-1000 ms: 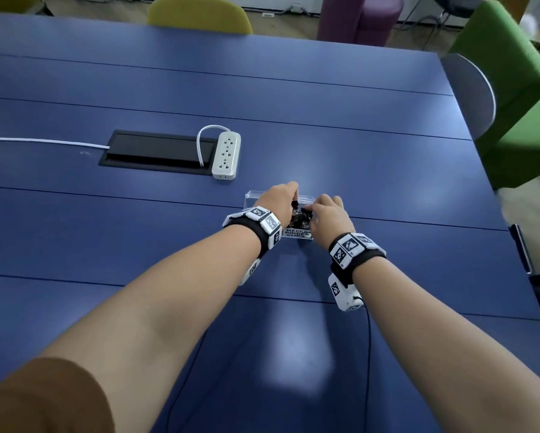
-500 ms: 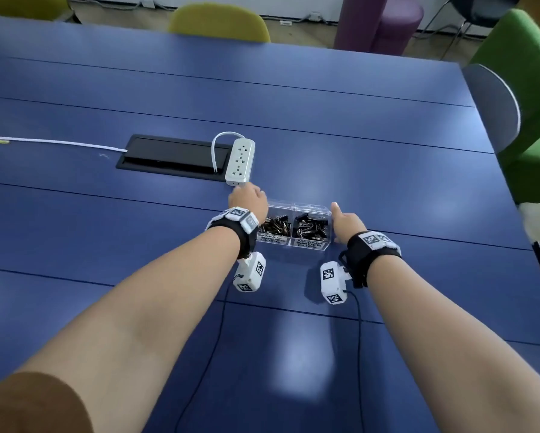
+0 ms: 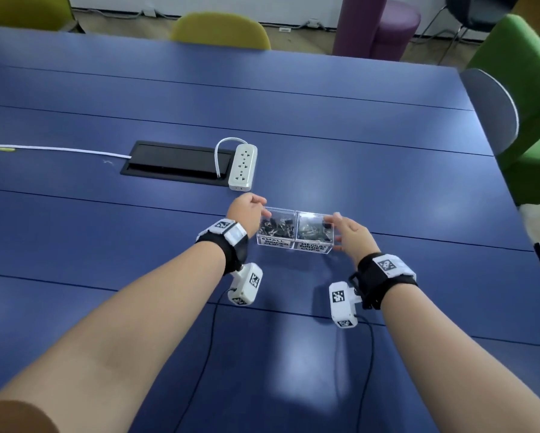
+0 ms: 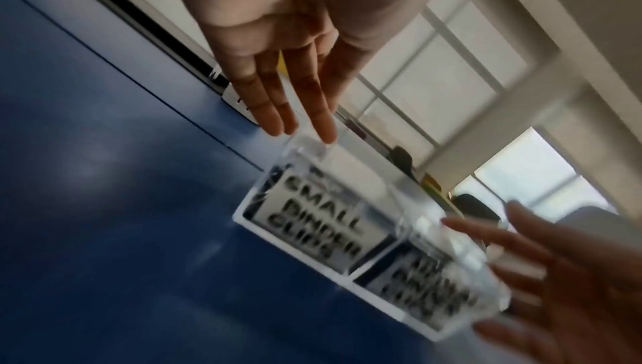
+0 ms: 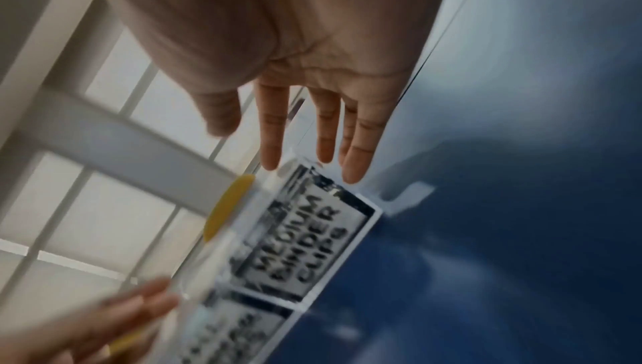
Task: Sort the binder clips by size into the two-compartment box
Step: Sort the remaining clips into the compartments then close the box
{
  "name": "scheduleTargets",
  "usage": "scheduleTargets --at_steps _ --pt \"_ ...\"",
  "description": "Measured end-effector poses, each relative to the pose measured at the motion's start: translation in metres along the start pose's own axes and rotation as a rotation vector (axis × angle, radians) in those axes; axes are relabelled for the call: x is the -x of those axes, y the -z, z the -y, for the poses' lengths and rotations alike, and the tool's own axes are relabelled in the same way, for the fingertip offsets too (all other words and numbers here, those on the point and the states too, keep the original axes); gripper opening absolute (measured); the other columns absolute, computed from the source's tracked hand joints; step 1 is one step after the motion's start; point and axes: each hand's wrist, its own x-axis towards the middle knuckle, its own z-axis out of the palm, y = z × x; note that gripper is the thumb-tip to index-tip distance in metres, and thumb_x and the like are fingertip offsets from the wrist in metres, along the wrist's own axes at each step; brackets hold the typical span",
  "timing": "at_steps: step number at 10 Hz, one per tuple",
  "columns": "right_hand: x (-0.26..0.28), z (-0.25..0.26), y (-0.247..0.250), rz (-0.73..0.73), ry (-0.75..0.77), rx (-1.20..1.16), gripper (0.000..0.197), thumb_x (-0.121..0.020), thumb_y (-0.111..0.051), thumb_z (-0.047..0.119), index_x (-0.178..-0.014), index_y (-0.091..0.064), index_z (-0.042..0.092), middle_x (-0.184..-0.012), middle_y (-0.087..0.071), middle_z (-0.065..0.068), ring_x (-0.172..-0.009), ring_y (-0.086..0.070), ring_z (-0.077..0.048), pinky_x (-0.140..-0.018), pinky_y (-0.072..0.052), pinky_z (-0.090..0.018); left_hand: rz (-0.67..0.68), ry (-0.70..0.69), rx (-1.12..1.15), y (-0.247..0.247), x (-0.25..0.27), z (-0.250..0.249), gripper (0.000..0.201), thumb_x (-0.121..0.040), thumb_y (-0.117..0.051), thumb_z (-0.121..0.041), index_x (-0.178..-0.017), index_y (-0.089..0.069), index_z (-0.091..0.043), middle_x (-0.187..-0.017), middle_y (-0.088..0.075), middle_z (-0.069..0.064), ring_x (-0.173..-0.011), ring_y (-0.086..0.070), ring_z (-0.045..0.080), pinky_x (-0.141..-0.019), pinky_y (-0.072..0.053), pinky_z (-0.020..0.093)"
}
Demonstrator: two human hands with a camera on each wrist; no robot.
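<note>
A broad dark-blue table [image 3: 325,126] of long panels carries a clear plastic two-compartment box [image 3: 295,245] holding dark binder clips [image 3: 276,228], a white power strip [image 3: 243,167] beside a black recessed cable hatch [image 3: 174,162], and a white cable [image 3: 53,149].

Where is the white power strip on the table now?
In the head view the power strip lies on the blue table, at the right end of the black cable hatch, just beyond the left hand.
</note>
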Motion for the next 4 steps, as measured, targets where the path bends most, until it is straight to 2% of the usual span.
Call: scheduleTargets --at_steps 1,2,3,4 --pt "0.009 -0.015 -0.007 0.0 0.132 0.268 0.022 -0.084 -0.065 0.031 -0.103 -0.061 0.039 -0.111 -0.06 0.002 -0.068 -0.059 -0.017 -0.078 -0.056 -0.038 0.056 -0.109 -0.188 -0.001 0.017 0.017 0.017 -0.084 -0.059 -0.004 -0.096 -0.066 -0.014 -0.082 -0.063 -0.001 -0.07 -0.055 0.011 -0.065 -0.045 0.016" --pt "0.014 -0.016 -0.013 -0.035 0.137 0.294 0.027 -0.084 -0.064 0.027 -0.106 -0.058 0.041 -0.119 -0.053 0.003 -0.077 -0.063 -0.023 -0.084 -0.056 -0.041 0.043 -0.148 -0.251 -0.001 0.023 0.024 0.015 -0.084 -0.063 -0.006 -0.097 -0.068 -0.013 -0.086 -0.058 -0.002 -0.07 -0.05 0.007 -0.066 -0.04 0.013" --pt "0.017 -0.012 -0.016 -0.041 0.133 0.342 0.025 -0.085 -0.062 0.026 -0.107 -0.057 0.037 -0.119 -0.055 0.0 -0.082 -0.059 -0.023 -0.087 -0.053 -0.04 0.05 -0.172 -0.3 0.0 0.022 0.022 0.014 -0.085 -0.063 -0.008 -0.097 -0.068 -0.014 -0.09 -0.056 0.0 -0.079 -0.052 0.013 -0.076 -0.04 0.021" --pt "0.02 -0.004 -0.014 -0.05 0.126 0.367 0.025 -0.085 -0.063 0.031 -0.109 -0.057 0.037 -0.121 -0.055 0.0 -0.086 -0.059 -0.021 -0.089 -0.05 -0.037 0.036 -0.176 -0.311 0.005 0.024 0.02 0.015 -0.086 -0.062 -0.01 -0.098 -0.067 -0.016 -0.091 -0.056 -0.001 -0.08 -0.053 0.015 -0.08 -0.046 0.026"
